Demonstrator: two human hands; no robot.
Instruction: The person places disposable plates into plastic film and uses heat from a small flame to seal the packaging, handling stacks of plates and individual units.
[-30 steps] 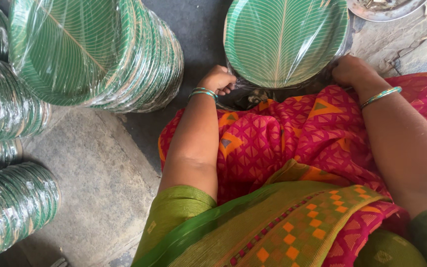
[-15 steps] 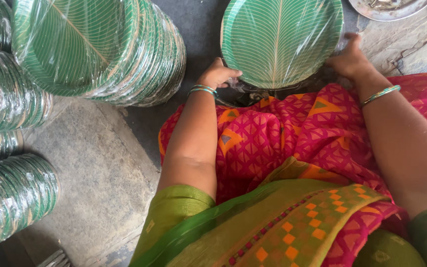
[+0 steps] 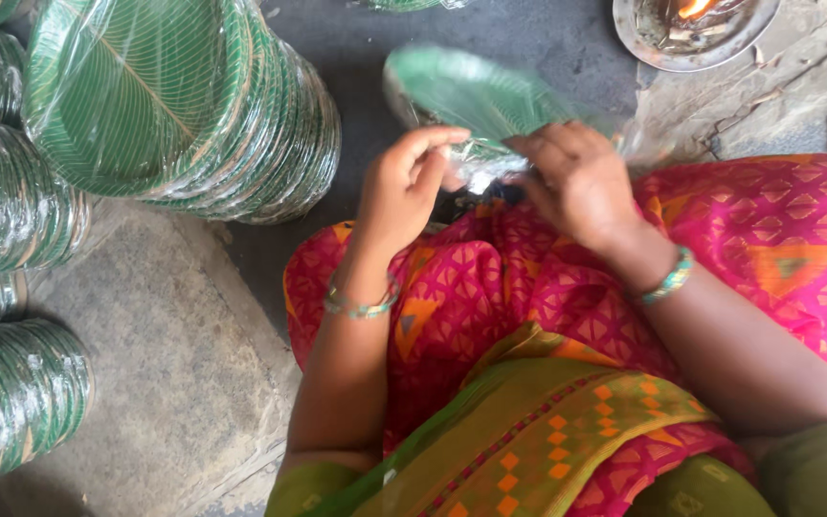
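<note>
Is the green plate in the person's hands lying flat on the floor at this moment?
No, the green plate is lifted and tilted above the lap, gripped at its near edge by the left hand and right hand.

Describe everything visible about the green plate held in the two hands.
The green plate is round and leaf-patterned, with fine ribs, and looks like thin paper or foil. It is blurred by motion and tilted, held above the lap over the dark floor. Clear plastic wrap bunches at its near edge. The left hand and right hand both pinch that near edge and the wrap.
</note>
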